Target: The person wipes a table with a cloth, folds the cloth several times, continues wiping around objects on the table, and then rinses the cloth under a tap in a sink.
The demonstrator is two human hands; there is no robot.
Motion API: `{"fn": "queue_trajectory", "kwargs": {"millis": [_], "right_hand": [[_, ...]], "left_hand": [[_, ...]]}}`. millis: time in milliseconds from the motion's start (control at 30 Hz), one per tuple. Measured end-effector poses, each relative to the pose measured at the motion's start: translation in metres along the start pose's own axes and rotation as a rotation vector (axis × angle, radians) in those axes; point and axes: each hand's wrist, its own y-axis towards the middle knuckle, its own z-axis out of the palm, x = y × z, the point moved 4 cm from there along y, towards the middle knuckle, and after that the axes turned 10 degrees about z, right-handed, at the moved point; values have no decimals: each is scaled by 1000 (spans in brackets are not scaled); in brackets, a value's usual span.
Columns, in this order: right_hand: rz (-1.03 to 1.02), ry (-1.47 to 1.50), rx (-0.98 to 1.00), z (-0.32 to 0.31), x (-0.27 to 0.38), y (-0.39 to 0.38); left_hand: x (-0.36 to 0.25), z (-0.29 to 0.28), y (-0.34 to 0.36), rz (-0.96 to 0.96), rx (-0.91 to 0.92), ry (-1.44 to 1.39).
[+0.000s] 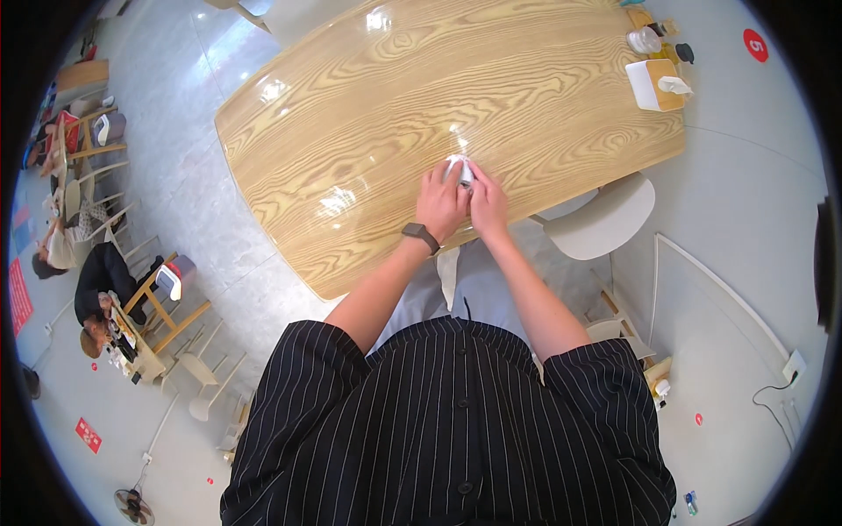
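Both my hands meet close to the near edge of a wood-grain table [421,96]. Between their fingers is a small white thing [464,172], crumpled-looking at its top; its kind is too small and too covered to make out. My left hand [441,203], with a dark band on its wrist, curls its fingers over the thing's left side. From the right, my right hand [488,200] presses against it with fingers closed together. The thing is at the tabletop, and the palms hide its lower part.
A white and wooden tissue box [656,86] stands at the table's right end, beside a glass jar [645,40] and dark-capped bottles. A pale chair [605,219] is tucked under the near right edge. Other people sit at tables on the far left.
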Motion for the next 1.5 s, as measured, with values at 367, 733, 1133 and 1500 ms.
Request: {"fn": "queue_trajectory", "kwargs": {"millis": [367, 733, 1133, 1500], "right_hand": [[742, 798, 460, -41, -5, -18], [483, 731, 222, -85, -32, -2], [480, 762, 142, -95, -52, -6], [480, 823, 75, -115, -48, 4]], "left_hand": [[50, -21, -19, -30, 159, -430], [51, 14, 29, 253, 156, 190], [89, -52, -32, 284, 171, 252], [9, 29, -52, 795, 476, 202]]}}
